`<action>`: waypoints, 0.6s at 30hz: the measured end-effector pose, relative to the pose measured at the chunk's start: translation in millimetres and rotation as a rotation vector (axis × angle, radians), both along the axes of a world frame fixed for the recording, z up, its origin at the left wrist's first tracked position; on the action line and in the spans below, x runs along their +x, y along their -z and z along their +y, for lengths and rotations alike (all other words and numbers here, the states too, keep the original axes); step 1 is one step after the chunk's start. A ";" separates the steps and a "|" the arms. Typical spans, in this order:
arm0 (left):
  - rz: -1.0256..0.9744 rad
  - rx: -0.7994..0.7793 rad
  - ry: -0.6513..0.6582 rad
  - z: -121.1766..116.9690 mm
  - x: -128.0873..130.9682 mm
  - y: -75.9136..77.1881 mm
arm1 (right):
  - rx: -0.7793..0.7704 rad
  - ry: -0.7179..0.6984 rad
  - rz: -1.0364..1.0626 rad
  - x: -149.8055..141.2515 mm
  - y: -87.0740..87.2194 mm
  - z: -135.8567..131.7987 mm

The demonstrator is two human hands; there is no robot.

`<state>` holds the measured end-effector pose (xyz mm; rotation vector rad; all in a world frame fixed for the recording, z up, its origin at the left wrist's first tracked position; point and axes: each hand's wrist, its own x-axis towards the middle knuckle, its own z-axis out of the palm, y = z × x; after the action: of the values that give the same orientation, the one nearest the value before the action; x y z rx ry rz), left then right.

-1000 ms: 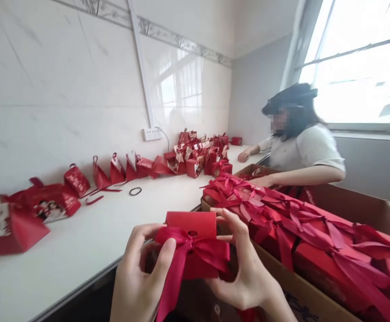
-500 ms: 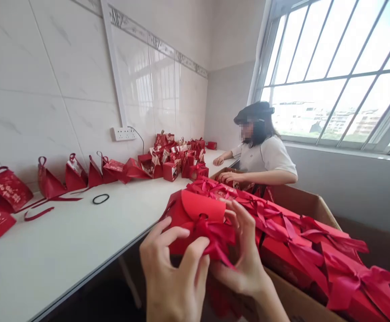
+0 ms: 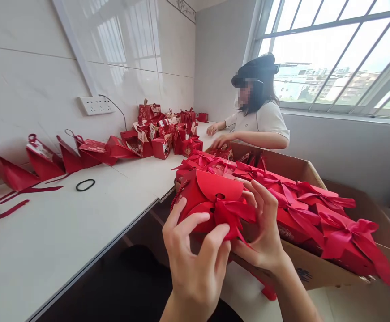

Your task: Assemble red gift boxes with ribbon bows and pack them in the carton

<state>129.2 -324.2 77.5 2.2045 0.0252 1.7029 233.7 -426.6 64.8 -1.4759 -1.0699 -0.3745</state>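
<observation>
Between my two hands is a red gift box (image 3: pixel 195 192) with a rounded flap and a dark round hole in it. A red ribbon (image 3: pixel 230 214) hangs from its front, near the hole. My left hand (image 3: pixel 198 255) grips the box's left side and front, with thumb and fingers curled against it close to the ribbon. From the right, my right hand (image 3: pixel 263 223) wraps round the box, its fingers behind and its thumb low. The underside of the box is hidden by my hands.
Beside my hands a cardboard carton (image 3: pixel 282 257) holds several red boxes with ribbon bows (image 3: pixel 347 228). More red boxes (image 3: pixel 163 145) line the white table (image 3: pixel 90 228), with a black loop (image 3: pixel 85 184) and loose ribbon pieces. A co-worker (image 3: pixel 258 120) reaches over the carton's far end.
My view has shifted, so the table and wall appear further left and higher. The gift box stays in both hands, and its flap and hole now show more plainly.
</observation>
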 end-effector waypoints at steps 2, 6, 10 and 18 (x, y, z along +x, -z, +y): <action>-0.088 -0.271 0.061 7.6 5.5 1.3 | -0.031 0.021 0.017 0.5 1.2 -4.3; 0.107 -1.142 0.311 35.2 24.8 2.4 | -0.163 0.048 -0.055 3.0 -3.3 -12.8; 0.094 -1.669 0.498 54.6 46.2 1.9 | -0.273 0.102 -0.109 9.5 -13.2 -22.4; -0.024 -1.200 0.449 57.6 72.4 11.7 | -0.423 0.147 -0.278 11.3 -29.0 -90.2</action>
<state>201.6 -266.6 65.8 1.1581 0.3981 0.9984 245.0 -516.8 93.8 -1.9256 -1.3218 -0.4883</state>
